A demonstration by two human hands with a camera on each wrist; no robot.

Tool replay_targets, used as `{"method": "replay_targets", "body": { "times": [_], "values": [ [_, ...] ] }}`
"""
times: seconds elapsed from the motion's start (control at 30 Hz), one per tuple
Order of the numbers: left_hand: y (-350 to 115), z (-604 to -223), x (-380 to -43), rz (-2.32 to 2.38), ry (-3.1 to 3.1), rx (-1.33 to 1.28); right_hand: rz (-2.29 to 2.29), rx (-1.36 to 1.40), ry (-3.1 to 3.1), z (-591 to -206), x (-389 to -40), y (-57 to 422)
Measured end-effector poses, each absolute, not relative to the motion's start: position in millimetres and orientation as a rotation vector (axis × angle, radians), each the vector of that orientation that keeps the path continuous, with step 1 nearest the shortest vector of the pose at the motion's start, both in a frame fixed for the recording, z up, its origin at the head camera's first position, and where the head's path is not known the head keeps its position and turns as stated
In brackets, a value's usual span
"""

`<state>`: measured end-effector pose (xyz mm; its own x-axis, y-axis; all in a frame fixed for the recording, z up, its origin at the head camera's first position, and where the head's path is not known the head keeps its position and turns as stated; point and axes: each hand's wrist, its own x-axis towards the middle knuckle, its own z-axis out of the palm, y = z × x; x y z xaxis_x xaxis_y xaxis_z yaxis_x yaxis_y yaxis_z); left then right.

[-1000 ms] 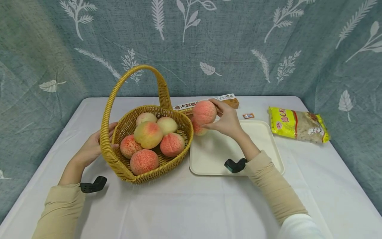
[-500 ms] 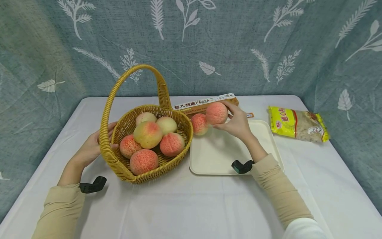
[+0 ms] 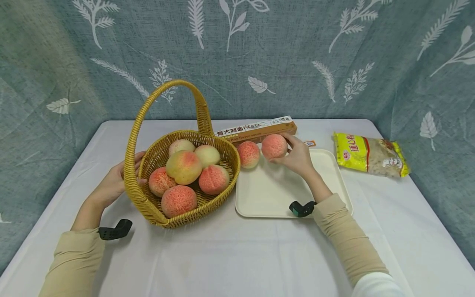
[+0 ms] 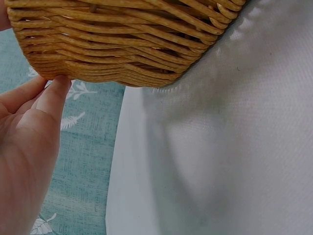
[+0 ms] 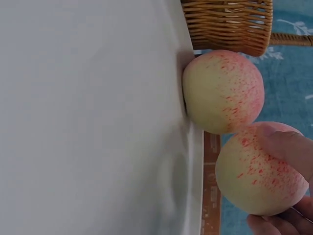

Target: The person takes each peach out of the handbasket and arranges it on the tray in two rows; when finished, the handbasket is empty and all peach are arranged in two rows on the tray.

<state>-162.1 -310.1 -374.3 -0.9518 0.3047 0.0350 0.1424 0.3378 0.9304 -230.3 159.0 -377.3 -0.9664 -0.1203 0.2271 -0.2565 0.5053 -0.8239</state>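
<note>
A woven basket (image 3: 200,215) with a tall arched handle stands at left, holding several peaches, one yellow-pink peach (image 3: 184,167) on top. My left hand (image 3: 114,183) holds the basket's left side near the handle's foot; in the left wrist view its thumb and a finger touch the wicker edge. My right hand (image 3: 298,156) grips a pink peach (image 3: 273,146) between thumb and fingers, over the back of the cream tray (image 3: 282,194). Another peach (image 3: 248,154) sits in the tray's back left corner, close beside the held one. A shadow falls on the tray in the right wrist view.
A long pasta box (image 3: 256,131) lies behind the tray. A small orange packet (image 3: 310,143) is near the tray's back edge. At right lies a yellow bag of dry food (image 3: 371,155). A patterned grey-blue curtain (image 3: 237,62) hangs behind the white-covered table (image 3: 222,260).
My right hand has carried its peach rightward, then lowered it toward the tray, uncovering the corner peach and the pasta box. My left hand and the basket have hardly moved.
</note>
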Motion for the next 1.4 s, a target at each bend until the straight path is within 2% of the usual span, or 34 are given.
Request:
{"method": "replay_targets", "body": {
  "times": [0.93,1.4],
  "values": [
    [-309.7,-375.9,-161.9,1.715,2.423,0.422,1.569,0.068,-2.862,-383.5,-237.8,161.5],
    [-310.6,-374.2,-162.2,1.667,2.447,0.394,1.606,0.140,-2.789,-380.9,-239.1,162.0]
  ]
}}
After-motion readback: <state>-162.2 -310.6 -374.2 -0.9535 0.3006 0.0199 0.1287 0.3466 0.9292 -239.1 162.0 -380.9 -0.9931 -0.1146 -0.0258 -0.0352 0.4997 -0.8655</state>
